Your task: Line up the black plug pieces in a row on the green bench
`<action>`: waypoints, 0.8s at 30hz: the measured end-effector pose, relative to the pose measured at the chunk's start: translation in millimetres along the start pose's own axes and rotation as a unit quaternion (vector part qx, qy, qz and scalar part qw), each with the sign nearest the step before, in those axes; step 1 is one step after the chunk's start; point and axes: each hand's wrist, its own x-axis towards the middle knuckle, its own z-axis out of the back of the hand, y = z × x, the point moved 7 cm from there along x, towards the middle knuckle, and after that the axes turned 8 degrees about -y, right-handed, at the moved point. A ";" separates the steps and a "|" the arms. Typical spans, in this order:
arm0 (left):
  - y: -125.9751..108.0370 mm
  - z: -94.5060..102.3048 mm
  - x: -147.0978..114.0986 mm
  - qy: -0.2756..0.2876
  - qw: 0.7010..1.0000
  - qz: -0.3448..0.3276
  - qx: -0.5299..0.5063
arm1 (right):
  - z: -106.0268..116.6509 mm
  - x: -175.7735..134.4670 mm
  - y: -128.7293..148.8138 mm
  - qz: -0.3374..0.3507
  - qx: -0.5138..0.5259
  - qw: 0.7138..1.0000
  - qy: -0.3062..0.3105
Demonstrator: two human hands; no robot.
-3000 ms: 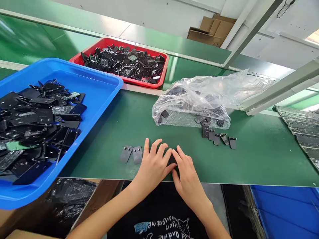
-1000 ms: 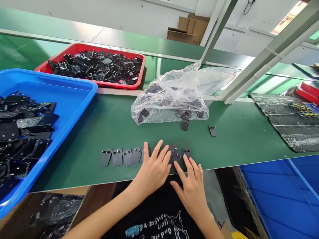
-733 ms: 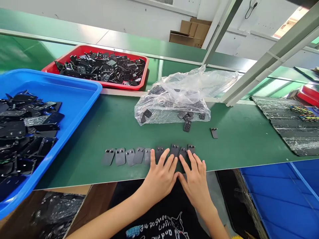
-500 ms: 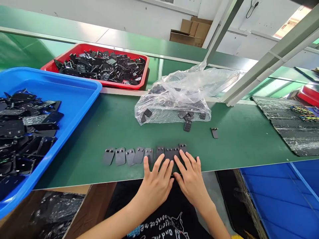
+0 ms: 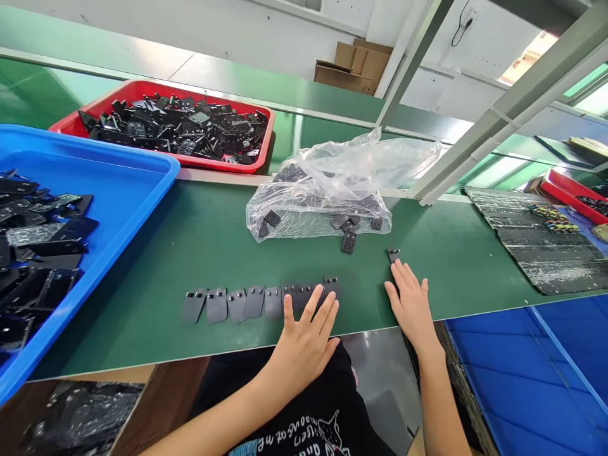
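Observation:
Several small black plates, each with two pegs at one end, lie in a row along the front of the green table; one black plate (image 5: 217, 305) is near the left end. My left hand (image 5: 304, 332) rests with spread fingers over the right part of this row, partly covering some plates. Farther right, my right hand (image 5: 412, 303) lies flat, its fingertips on a separate black plate (image 5: 393, 254). Only the pegged end of that plate shows. Behind the row sits a clear plastic bag (image 5: 318, 218) with small dark pieces in it, and a loose dark piece (image 5: 348, 242) at its front edge.
On the left stands a blue tray (image 5: 142, 183) of black parts, overlapping the table's front edge. A red tray (image 5: 263, 142) behind it is full of similar parts. A slanted metal post (image 5: 456, 158) rises behind the table, and a dark striped mat (image 5: 522, 244) lies at right.
My right hand has left the row and moved right, onto the separate plate. My left hand stays over the row. The whole view has shifted slightly.

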 end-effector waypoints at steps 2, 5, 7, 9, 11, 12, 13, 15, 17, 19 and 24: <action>-0.4 -4.1 1.7 0.002 1.000 -0.001 -0.001 | -2.4 -14.1 20.7 0.047 0.016 0.999 0.004; -1.5 -4.9 0.1 -0.003 1.000 -0.008 -0.015 | -4.7 -44.2 64.7 0.111 0.047 0.993 0.004; -1.3 -3.1 -2.3 -0.007 1.000 -0.013 -0.023 | -4.8 -60.7 89.2 0.135 0.071 0.988 0.016; 0.9 0.1 -4.2 -0.007 0.999 -0.018 -0.026 | -2.5 -65.7 104.2 0.150 0.096 0.983 0.043; 5.3 5.7 -4.6 -0.006 0.999 -0.023 -0.029 | 6.5 -49.7 107.6 0.161 0.121 0.978 0.048; 8.0 9.7 -4.0 -0.008 0.999 -0.026 -0.030 | 14.4 -31.0 104.6 0.161 0.131 0.978 0.026; 10.9 14.5 -2.7 -0.014 0.999 -0.030 -0.031 | 23.5 -5.2 99.7 0.159 0.134 0.978 -0.011; 16.5 25.6 0.9 -0.035 0.998 -0.032 -0.035 | 43.8 63.3 86.6 0.132 0.103 0.978 -0.127; 21.9 35.8 4.6 -0.064 0.997 -0.026 -0.037 | 53.3 143.0 84.1 0.113 0.001 0.976 -0.185; 27.7 42.5 6.4 -0.094 0.995 -0.016 -0.036 | 48.5 221.8 91.8 0.088 -0.092 0.985 -0.120; 54.6 49.1 9.1 -0.146 0.989 -0.020 -0.004 | 80.3 327.0 154.6 0.123 -0.132 0.980 -0.087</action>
